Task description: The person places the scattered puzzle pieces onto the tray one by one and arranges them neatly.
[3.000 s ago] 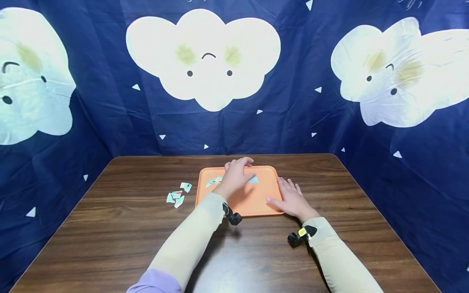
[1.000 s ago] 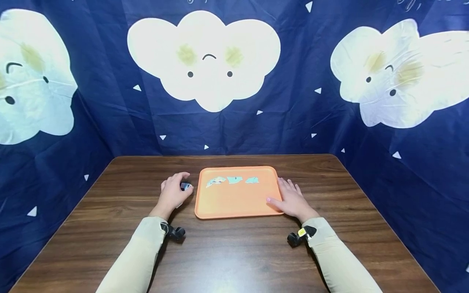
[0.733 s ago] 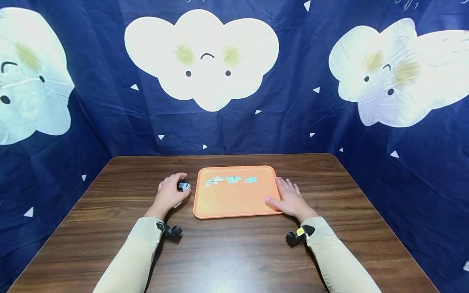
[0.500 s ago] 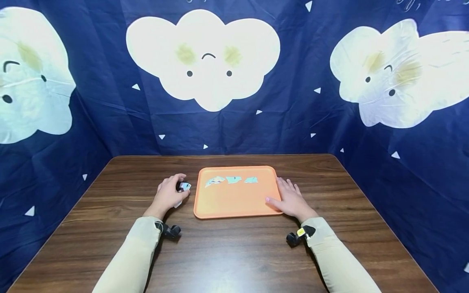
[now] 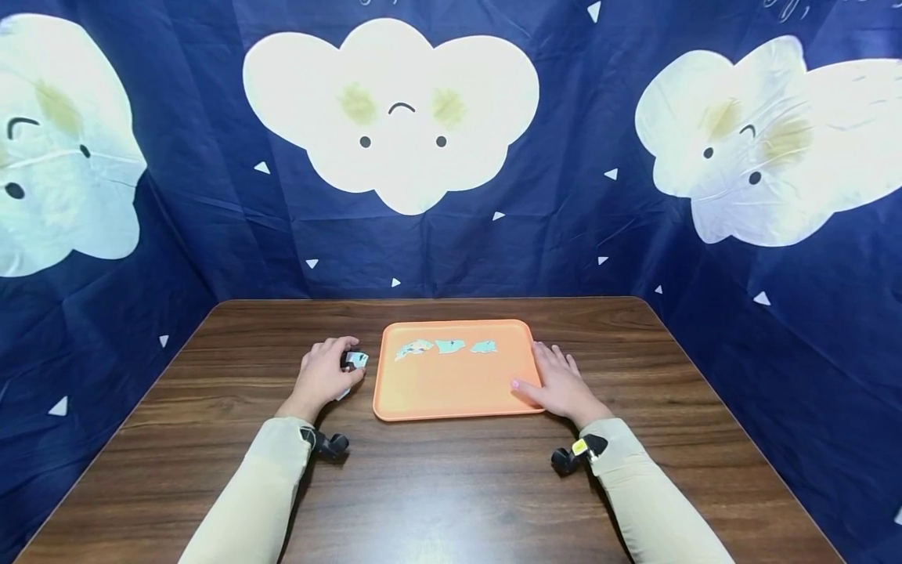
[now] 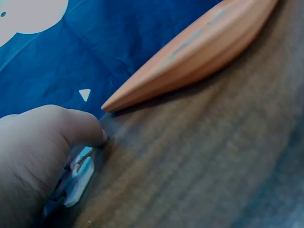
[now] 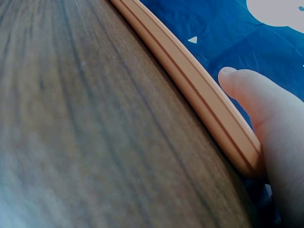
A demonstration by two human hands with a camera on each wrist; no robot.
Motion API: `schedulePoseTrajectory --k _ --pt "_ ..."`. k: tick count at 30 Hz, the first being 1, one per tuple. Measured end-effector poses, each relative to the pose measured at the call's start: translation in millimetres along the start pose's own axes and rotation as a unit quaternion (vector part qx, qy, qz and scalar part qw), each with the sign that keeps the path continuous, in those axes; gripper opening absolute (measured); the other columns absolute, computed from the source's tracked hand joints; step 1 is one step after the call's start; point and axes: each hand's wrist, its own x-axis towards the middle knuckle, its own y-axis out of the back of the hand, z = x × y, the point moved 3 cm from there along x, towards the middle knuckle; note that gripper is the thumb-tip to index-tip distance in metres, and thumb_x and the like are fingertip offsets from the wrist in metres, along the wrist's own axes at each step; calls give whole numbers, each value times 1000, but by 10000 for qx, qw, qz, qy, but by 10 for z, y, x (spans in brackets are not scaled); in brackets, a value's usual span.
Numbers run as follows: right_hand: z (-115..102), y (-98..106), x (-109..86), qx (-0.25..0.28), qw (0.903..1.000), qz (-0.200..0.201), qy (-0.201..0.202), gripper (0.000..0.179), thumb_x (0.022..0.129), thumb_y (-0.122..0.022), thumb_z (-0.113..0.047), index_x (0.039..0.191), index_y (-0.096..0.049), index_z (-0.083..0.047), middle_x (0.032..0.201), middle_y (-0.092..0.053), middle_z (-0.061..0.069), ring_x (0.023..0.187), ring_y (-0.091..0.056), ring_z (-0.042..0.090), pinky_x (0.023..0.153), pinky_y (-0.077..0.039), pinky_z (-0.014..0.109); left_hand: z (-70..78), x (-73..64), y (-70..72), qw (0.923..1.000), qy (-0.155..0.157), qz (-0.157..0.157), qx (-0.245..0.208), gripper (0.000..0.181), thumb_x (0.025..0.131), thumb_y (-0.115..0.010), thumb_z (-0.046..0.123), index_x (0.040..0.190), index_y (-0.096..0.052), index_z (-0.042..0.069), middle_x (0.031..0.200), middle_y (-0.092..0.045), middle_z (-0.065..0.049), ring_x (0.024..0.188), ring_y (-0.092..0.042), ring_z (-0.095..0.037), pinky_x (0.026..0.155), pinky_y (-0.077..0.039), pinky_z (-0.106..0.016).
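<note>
My left hand (image 5: 324, 380) bends over several light-blue printed pieces with ragged edges on the table. One such piece (image 5: 357, 359) shows in the gap between thumb and forefinger, which stand apart. The left wrist view shows the thumb (image 6: 80, 126) beside a few of these pieces (image 6: 80, 183), partly covered by the hand. On the orange tray (image 5: 451, 392) three similar pieces lie in a row: a long curved one (image 5: 413, 349), a middle one (image 5: 449, 345) and a right one (image 5: 484, 346). My right hand (image 5: 564, 385) rests at the tray's right edge, fingers extended, thumb over the rim.
The tray stands on a brown wooden table (image 5: 437, 486) between the two hands. A dark blue cloth (image 5: 578, 235) with white clouds hangs behind the table and along both sides. Each wrist carries a small black camera, such as the left one (image 5: 331, 445).
From above the tray, my left hand has moved left to the loose pieces, uncovering the tray's middle piece. Over the last half second it stays almost still. The right hand keeps its place.
</note>
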Motion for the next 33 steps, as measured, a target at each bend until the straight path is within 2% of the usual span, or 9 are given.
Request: schedulePoseTrajectory --k 10,19,26,33 --pt "10 28 3 -12 10000 9 -26 101 91 -55 -67 159 -21 0 164 -23 21 152 -13 45 119 -6 62 55 34 8 9998 57 19 174 59 83 -72 34 133 -57 7 130 -60 -18 123 -46 -43 102 -31 -64" --pt "-2 38 -16 73 10000 -2 -32 101 92 -56 -66 159 -20 1 164 -23 22 152 -13 45 119 -6 63 80 39 -1 9998 205 46 68 59 81 -72 32 132 -58 8 126 -62 -19 119 -49 -43 101 -33 -61" --pt "3 27 -16 52 10000 9 -13 102 91 -55 -67 160 -20 0 164 -24 21 151 -14 45 119 -6 63 104 27 -7 9998 151 138 65 60 80 -72 30 134 -56 6 125 -63 -20 118 -51 -42 101 -34 -62" --pt "7 4 -13 64 10000 37 29 102 91 -55 -68 160 -20 0 163 -25 23 151 -14 46 118 -6 64 199 36 -11 9997 67 235 90 61 82 -72 32 135 -55 7 121 -63 -18 114 -53 -41 100 -35 -62"
